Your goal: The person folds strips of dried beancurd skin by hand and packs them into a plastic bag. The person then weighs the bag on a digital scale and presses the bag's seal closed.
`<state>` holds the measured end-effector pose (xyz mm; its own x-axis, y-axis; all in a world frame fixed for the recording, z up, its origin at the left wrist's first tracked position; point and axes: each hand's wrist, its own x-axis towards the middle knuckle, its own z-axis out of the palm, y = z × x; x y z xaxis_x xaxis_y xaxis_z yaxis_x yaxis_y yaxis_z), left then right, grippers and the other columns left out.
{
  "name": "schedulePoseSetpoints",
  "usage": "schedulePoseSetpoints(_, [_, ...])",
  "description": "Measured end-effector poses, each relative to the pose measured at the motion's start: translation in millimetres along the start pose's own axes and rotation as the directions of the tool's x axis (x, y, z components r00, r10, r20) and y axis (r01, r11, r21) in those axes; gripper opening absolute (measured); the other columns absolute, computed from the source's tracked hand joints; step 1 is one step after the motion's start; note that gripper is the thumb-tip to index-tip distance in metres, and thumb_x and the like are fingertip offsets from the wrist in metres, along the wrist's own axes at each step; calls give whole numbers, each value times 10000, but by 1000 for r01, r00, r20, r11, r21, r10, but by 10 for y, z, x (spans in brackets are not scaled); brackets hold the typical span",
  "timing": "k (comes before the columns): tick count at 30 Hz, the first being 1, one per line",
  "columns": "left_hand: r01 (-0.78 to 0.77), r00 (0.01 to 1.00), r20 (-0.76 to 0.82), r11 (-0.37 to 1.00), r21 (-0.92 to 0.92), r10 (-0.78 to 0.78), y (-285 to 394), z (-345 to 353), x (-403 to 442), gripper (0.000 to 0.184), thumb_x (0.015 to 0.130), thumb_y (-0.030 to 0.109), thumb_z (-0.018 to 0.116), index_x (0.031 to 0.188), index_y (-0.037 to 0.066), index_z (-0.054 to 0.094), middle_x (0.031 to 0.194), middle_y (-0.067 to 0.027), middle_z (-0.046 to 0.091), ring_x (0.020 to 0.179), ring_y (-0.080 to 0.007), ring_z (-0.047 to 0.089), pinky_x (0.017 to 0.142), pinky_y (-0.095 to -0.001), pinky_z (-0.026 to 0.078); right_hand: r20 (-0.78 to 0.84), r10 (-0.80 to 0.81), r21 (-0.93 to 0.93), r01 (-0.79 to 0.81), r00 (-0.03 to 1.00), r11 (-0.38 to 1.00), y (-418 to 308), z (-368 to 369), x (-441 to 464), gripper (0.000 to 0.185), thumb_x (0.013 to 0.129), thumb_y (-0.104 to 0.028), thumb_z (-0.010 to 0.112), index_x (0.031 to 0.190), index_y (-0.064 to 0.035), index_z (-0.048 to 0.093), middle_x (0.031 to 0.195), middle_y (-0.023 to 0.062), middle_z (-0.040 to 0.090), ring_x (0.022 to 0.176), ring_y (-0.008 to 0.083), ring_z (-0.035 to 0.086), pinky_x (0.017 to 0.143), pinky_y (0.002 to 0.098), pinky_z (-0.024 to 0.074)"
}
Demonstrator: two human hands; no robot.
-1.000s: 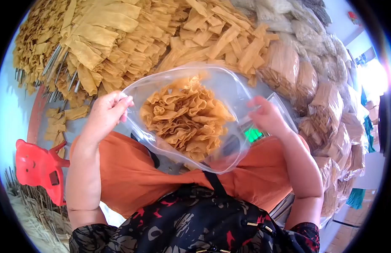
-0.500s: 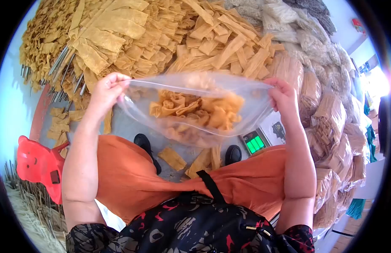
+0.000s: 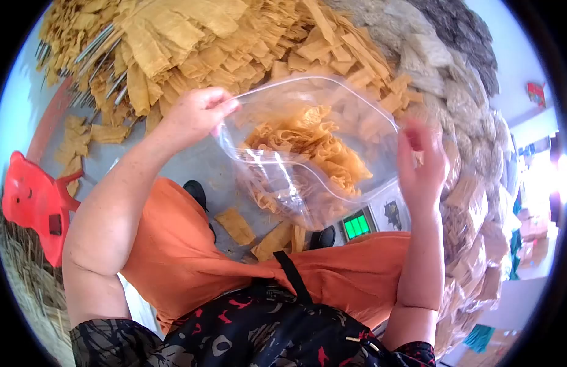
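A clear zip bag [image 3: 277, 160] hangs in front of me, its mouth spread wide. Inside lie crinkled golden-brown sheets [image 3: 323, 144] that look like tofu skin. My left hand [image 3: 195, 115] pinches the bag's left rim between thumb and fingers. Close against the right rim is my right hand [image 3: 423, 162], its fingers curled and smeared by motion; whether they grip the plastic cannot be made out. Below the bag's right side a scale [image 3: 358, 226] with a lit green display is partly covered.
Stacks of flat yellow sheets [image 3: 192, 37] on rods rise at the back left. Filled clear bags [image 3: 467, 202] are piled along the right. A red bear-shaped chair back [image 3: 33, 202] stands at the left. Loose sheet pieces [image 3: 234, 225] lie on the floor near my shoes.
The bag's mouth has gone from a narrow, stretched slit to a wide round opening. My left hand has moved right and slightly up; my right hand has shifted slightly and turned.
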<state>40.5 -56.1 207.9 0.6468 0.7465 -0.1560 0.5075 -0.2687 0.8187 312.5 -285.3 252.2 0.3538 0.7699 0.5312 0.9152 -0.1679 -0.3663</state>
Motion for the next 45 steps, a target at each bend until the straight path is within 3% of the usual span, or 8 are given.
schedulePoseSetpoints(3, [-127, 991, -49, 986, -110, 122, 61, 90, -48, 258, 970, 288, 571, 1055, 67, 673, 676, 47, 553, 584, -41, 499, 543, -224, 417, 464, -422, 285, 320, 779, 903, -386, 264, 123, 346, 864, -35, 592, 1205, -96, 612, 1100, 148, 664, 1017, 277, 642, 894, 357, 505])
schedulePoseSetpoints(7, [-192, 981, -50, 980, -52, 189, 98, 142, -53, 254, 992, 250, 535, 1065, 44, 665, 695, 27, 570, 577, -50, 515, 550, -237, 448, 357, -551, -91, 616, 754, 783, -290, 1034, 430, 398, 836, -77, 622, 1231, -92, 578, 1151, 146, 625, 1111, 318, 570, 958, 413, 461])
schedulePoseSetpoints(9, [-229, 973, -51, 968, -104, 225, 86, 159, -50, 237, 985, 222, 548, 1059, 29, 663, 679, 19, 566, 564, -50, 507, 543, -227, 445, 704, -71, -309, 395, 707, 865, -165, 1253, 577, 421, 824, -118, 641, 1237, -92, 559, 1160, 114, 606, 1148, 302, 534, 956, 438, 440])
schedulePoseSetpoints(19, [-183, 983, -3, 977, -112, 184, 178, 121, -159, 222, 988, 212, 536, 1030, 31, 657, 626, 32, 526, 524, -44, 462, 501, -227, 390, 619, -372, -2, 475, 691, 880, 130, 1237, 526, 419, 822, -88, 638, 1231, -131, 563, 1091, 128, 592, 1061, 335, 539, 980, 412, 411])
schedulePoseSetpoints(21, [-206, 979, -15, 972, -113, 206, 157, 155, -115, 219, 986, 212, 542, 1028, 31, 657, 624, 32, 526, 525, -44, 461, 501, -228, 387, 745, -123, -137, 331, 656, 934, 63, 1338, 537, 450, 832, -62, 613, 1271, -112, 529, 1155, 133, 591, 1102, 346, 541, 1000, 412, 405])
schedulePoseSetpoints(27, [-225, 974, -37, 964, -144, 222, 158, 220, -76, 217, 978, 213, 558, 1025, 27, 659, 630, 33, 533, 535, -43, 470, 515, -223, 396, 807, -62, -102, 242, 587, 965, 303, 1973, 541, 425, 834, -79, 544, 1259, -71, 538, 1184, 207, 619, 1095, 356, 593, 912, 425, 487])
schedulePoseSetpoints(36, [-167, 985, 3, 967, -193, 171, 192, 180, 53, 228, 977, 215, 561, 1075, 40, 670, 642, 29, 562, 539, -35, 502, 499, -196, 414, 921, 176, -311, 381, 349, 871, 78, 2162, 558, 473, 867, -130, 492, 1335, -65, 493, 1278, 197, 576, 1182, 280, 563, 943, 417, 474])
schedulePoseSetpoints(45, [-38, 999, -26, 970, -240, 33, 139, 49, 61, 262, 961, 305, 582, 1053, 82, 685, 649, 32, 544, 529, -37, 473, 472, -192, 359, 649, 73, -284, 153, 757, 947, -1, -128, 408, 303, 878, -132, 566, 1171, -115, 643, 1340, 157, 533, 1204, 303, 522, 1082, 426, 357])
